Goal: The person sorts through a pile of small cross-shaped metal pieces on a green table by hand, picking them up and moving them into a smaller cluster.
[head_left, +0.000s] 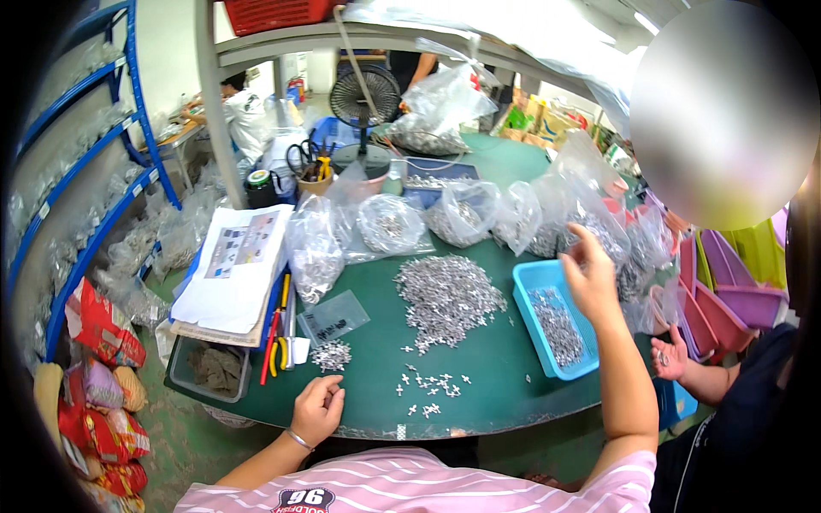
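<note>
My left hand (318, 409) rests on the green round table (479, 402) with its fingers curled, just below a small heap of silver metal pieces (331, 354). My right hand (590, 275) is raised over a blue plastic tray (534, 282) that holds more silver pieces, fingers spread, close to a clear bag (599, 224). A large pile of silver pieces (446, 297) lies mid-table, and a few loose ones (432, 385) are scattered near the front edge.
Several clear bags of parts (389, 224) line the back of the table. A paper stack (231, 265), pliers (275, 342) and a grey bin (209, 368) are at left. Another person's hand (670, 357) is at right beside pink trays (718, 303). A fan (365, 98) stands behind.
</note>
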